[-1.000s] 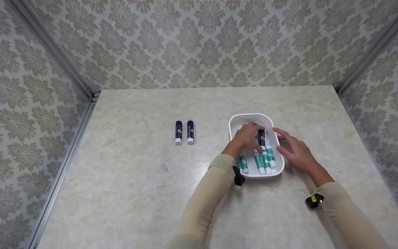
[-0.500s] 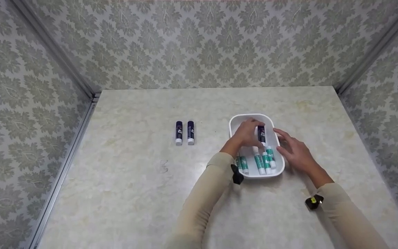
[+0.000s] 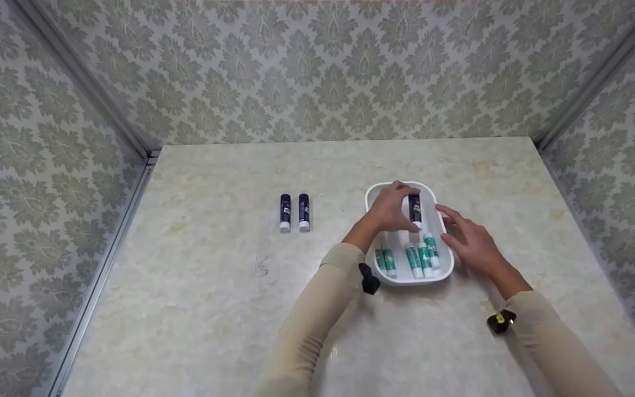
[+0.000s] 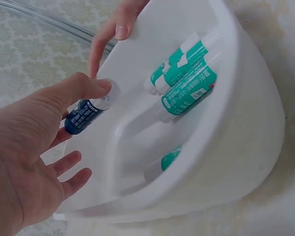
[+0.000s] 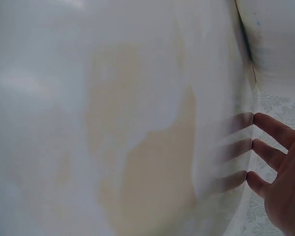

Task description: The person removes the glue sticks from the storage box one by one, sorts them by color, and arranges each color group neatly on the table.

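The navy tube (image 3: 415,208) (pinched) left the green tubes (image 3: 424,256).

The pale mottled tabletop (image 3: 185,309) carries a white tub (image 3: 414,280). Two white-ended navy tubes (image 3: 285,211) lie side by side to its left.

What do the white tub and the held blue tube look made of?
White tub: probably molded plastic; smooth, softly shiny walls run into a rounded rim. Blue tube: likely plastic too, with printed lettering and a smooth white end; the left hand partly covers it, so less certain.
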`<state>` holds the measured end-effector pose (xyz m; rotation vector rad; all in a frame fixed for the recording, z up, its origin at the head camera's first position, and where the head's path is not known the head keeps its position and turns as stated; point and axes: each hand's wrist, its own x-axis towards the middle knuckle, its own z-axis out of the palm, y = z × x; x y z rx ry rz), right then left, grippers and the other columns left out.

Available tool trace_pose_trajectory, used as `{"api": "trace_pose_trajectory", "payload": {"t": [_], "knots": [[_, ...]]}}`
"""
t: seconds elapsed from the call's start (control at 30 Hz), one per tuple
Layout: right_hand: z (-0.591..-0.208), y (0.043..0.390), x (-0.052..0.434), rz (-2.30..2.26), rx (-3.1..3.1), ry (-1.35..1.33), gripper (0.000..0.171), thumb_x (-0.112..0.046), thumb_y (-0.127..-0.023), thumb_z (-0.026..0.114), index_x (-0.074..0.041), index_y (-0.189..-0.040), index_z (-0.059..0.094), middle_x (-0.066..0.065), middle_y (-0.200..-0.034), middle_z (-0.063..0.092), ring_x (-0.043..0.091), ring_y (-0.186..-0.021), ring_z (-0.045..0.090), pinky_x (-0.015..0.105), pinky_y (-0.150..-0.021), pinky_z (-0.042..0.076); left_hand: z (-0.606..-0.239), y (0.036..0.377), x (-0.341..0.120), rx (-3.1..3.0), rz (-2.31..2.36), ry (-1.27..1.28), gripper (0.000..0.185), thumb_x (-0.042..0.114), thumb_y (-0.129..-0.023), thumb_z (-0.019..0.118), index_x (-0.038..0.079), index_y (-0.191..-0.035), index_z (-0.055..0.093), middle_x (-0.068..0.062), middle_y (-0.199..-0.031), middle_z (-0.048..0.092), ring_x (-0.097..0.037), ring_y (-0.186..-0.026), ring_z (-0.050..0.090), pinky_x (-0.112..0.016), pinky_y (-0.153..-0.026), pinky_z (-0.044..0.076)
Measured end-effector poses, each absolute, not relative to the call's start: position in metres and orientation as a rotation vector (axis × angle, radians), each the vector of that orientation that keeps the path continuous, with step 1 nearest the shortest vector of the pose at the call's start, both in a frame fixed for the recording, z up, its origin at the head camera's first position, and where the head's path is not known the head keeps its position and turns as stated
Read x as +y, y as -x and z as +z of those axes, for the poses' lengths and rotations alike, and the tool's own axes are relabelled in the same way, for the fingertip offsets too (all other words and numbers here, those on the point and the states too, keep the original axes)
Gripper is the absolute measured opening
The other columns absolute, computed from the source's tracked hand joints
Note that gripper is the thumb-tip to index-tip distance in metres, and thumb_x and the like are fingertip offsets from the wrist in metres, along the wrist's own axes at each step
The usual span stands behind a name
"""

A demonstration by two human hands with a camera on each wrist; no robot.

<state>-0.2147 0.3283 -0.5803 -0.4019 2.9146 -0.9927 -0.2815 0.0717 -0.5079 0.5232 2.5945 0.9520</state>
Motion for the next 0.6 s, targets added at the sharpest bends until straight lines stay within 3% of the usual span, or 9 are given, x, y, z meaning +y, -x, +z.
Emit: {"api": "trace_pose_trajectory", "payload": {"t": [0.4,0.6], "knots": [[-0.580,0.216,0.328,-0.998,2.881,0.369,0.067,-0.038,-0.116,0.059,-0.036,-0.178,0.031,0.024,-0.167,0.060,0.051,-0.160,0.050,0.080,-0.131,0.033,-0.494,0.278,0.049,2.590,1.053,-0.598,0.091,0.031,-0.086,0.101,0.029,-0.166,0.057,-0.001,-0.175,0.047,-0.025,-0.164,0.046,-0.045,-0.135,0.045],[-0.580,0.215,0.327,-0.989,2.905,0.381,0.066,-0.033,-0.115,0.060,-0.032,-0.176,0.034,0.024,-0.164,0.062,0.051,-0.158,0.053,0.079,-0.131,0.035,-0.490,0.276,0.033,2.578,1.070,-0.640,0.090,0.030,-0.087,0.100,0.026,-0.166,0.056,-0.002,-0.176,0.046,-0.026,-0.165,0.044,-0.046,-0.137,0.042]]}}
